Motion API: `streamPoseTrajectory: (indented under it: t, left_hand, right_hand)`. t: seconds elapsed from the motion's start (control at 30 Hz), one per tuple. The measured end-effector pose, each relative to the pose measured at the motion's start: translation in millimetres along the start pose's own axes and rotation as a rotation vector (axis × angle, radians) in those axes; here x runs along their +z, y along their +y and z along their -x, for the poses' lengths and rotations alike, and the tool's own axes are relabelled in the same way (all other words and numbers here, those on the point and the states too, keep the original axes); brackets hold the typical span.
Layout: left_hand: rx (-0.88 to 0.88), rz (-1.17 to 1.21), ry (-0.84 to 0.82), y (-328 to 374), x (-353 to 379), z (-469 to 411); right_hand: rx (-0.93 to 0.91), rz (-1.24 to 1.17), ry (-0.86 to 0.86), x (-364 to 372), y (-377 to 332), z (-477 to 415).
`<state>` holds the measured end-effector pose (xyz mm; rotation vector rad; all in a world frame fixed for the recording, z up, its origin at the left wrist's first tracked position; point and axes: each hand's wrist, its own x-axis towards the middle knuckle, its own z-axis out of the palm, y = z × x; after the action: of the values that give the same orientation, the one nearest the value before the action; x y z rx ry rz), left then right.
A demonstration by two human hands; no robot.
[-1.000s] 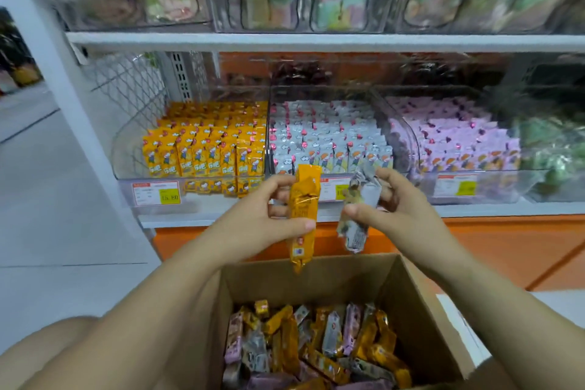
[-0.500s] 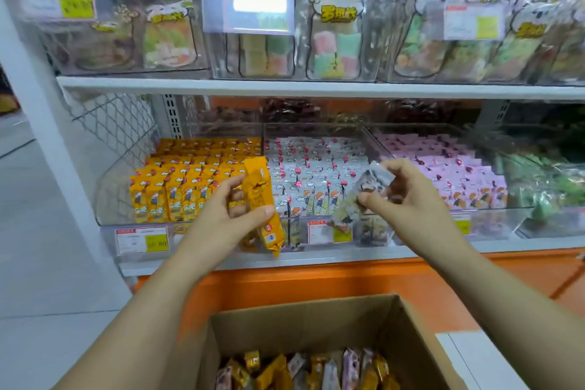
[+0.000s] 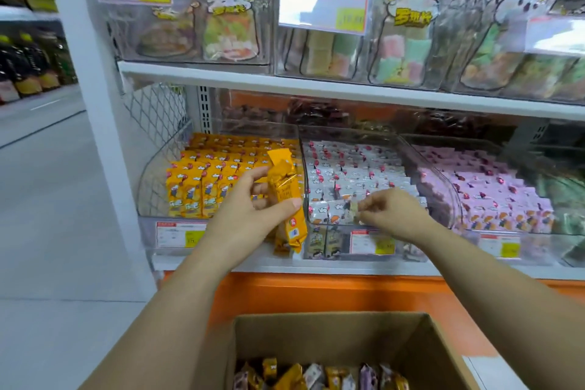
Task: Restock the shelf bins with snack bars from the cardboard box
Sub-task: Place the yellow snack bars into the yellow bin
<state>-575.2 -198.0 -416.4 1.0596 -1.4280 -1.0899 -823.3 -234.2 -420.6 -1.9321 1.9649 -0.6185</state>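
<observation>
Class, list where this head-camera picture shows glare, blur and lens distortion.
Head view: glare whitens the upper middle price label. Head view: the upper snack pouches and the pale bar pinched by the right hand are blurred; the orange bar in the left hand is sharper. Head view: the white shelf edge slopes, a wide-angle effect.

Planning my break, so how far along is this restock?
Done: the clear plastic bin of orange bars, the middle bin of silver bars and the pink-bar bin look nearly full. In hand: the left hand grips orange foil-wrapped snack bars; the right hand pinches a silver-wrapped bar at the middle bin's front row. Left: the brown cardboard box holds many mixed bars, so more trips seem likely.
</observation>
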Motion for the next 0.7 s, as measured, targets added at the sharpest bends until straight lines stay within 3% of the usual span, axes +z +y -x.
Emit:
streamPoseTrajectory:
  t: [0.13, 0.33, 0.43, 0.53, 0.7]
  left_hand:
    - [-0.005, -0.046, -0.009, 0.8, 0.1, 1.9]
    - [-0.035, -0.184, 0.009, 2.4, -2.8, 6.2]
    - [0.035, -0.342, 0.069, 3.3, 0.4, 9.1]
    - [0.132, -0.414, 0.11, 1.8, 4.7, 11.6]
    - [0.166, -0.345, 0.119, -2.7, -0.6, 12.1]
  right_hand:
    - [-0.053, 0.02, 0.026, 3.5, -15.1, 2.5]
    - [-0.075, 0.231, -0.03, -3.7, -23.3, 12.9]
    - [-0.232, -0.038, 0.056, -18.6, -56.5, 28.0]
    - [-0.354, -0.264, -0.082, -19.4, -99.7, 45.9]
    - [-0.345, -0.381, -0.05, -9.1, -117.6, 46.8]
